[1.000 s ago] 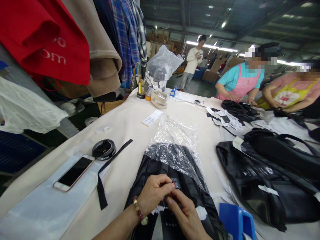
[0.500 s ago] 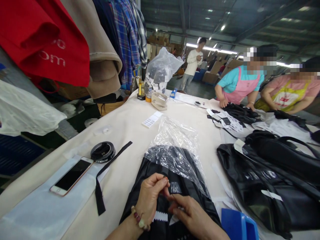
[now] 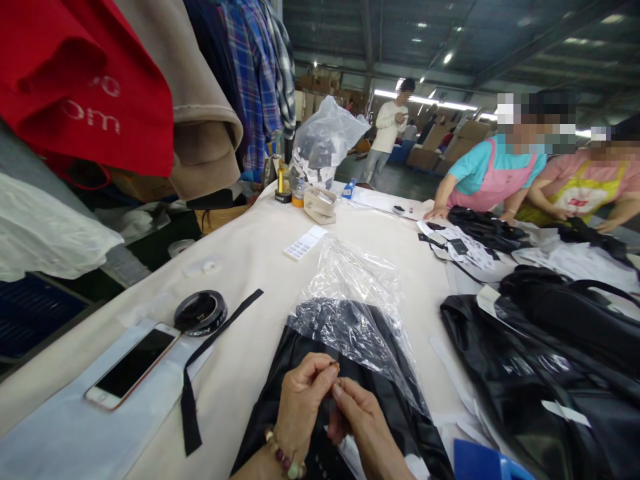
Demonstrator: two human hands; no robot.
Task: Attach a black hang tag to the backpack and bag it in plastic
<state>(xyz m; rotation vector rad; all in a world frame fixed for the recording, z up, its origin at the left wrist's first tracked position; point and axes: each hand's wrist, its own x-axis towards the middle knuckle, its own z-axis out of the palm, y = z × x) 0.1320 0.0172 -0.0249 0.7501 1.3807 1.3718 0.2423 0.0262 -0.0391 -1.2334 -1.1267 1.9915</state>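
Red cloth (image 3: pixel 100 87) with white lettering hangs at my far left. Below it and nearer me, on the cream-covered bench (image 3: pixel 260 233), a phone (image 3: pixel 135 365) lies screen-up on a pale sheet (image 3: pixel 75 427), just beside a roll of black tape (image 3: pixel 215 322); next comes a bent black strap (image 3: pixel 190 400).

Straight in front of me lies the black bag (image 3: pixel 410 430), flat on the bench under my wrists. I'd judge it soft and fairly light, smooth enough to slide a little, sturdy in itself but easily creased or scratched; I would take it by both side edges, since the clear film (image 3: pixel 360 280) over its far end looks slippery and would wrinkle away under a grip. Its face is dark, with a dull sheen and long folds, and a white slip (image 3: pixel 350 453) shows near its close end.

Above it, my left hand (image 3: pixel 303 403) has thumb and forefinger pinched together, and my right hand (image 3: pixel 367 423) pinches likewise just beside it. What sits between those fingers is too small to tell.

Farther right come a blue plastic piece (image 3: pixel 480 460) and a glossy heap of black bags (image 3: pixel 500 353).
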